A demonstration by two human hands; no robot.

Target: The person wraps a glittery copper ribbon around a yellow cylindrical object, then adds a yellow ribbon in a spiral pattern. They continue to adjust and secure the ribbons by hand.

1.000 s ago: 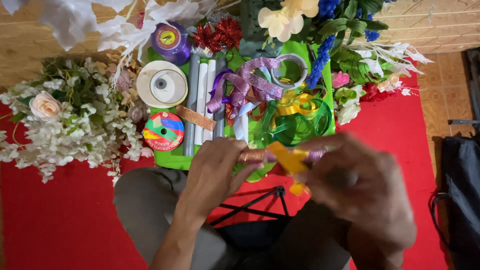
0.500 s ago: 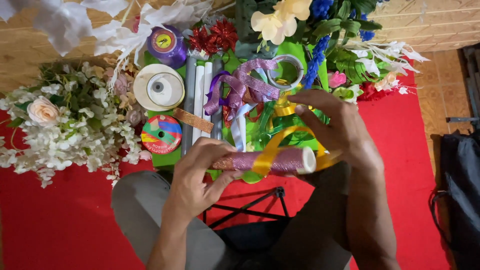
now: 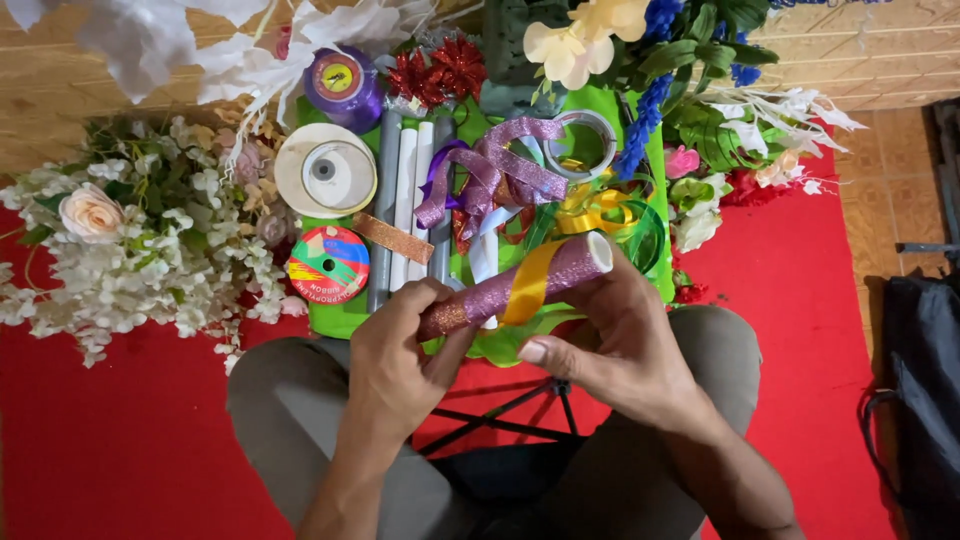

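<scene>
My left hand (image 3: 400, 355) grips the lower end of a pink glitter tube (image 3: 570, 268), which tilts up to the right. A yellow satin ribbon (image 3: 527, 285) is wrapped around the tube's middle. My right hand (image 3: 610, 345) holds the tube from below near its white upper end, thumb pointing left. Both hands hover above my lap, just in front of a green tray (image 3: 340, 318) of ribbons.
The green tray holds a white ribbon spool (image 3: 326, 170), a purple spool (image 3: 342, 82), a multicoloured spool (image 3: 329, 264), grey and white tubes (image 3: 405, 190), and loose purple glitter ribbon (image 3: 500, 165). White artificial flowers (image 3: 130, 240) lie left, mixed flowers (image 3: 700, 130) right. A black bag (image 3: 915, 390) sits far right.
The yellow ribbon has been wound onto the glitter tube. The tube's right end has risen, and my right hand has shifted from above the tube to beneath it.
</scene>
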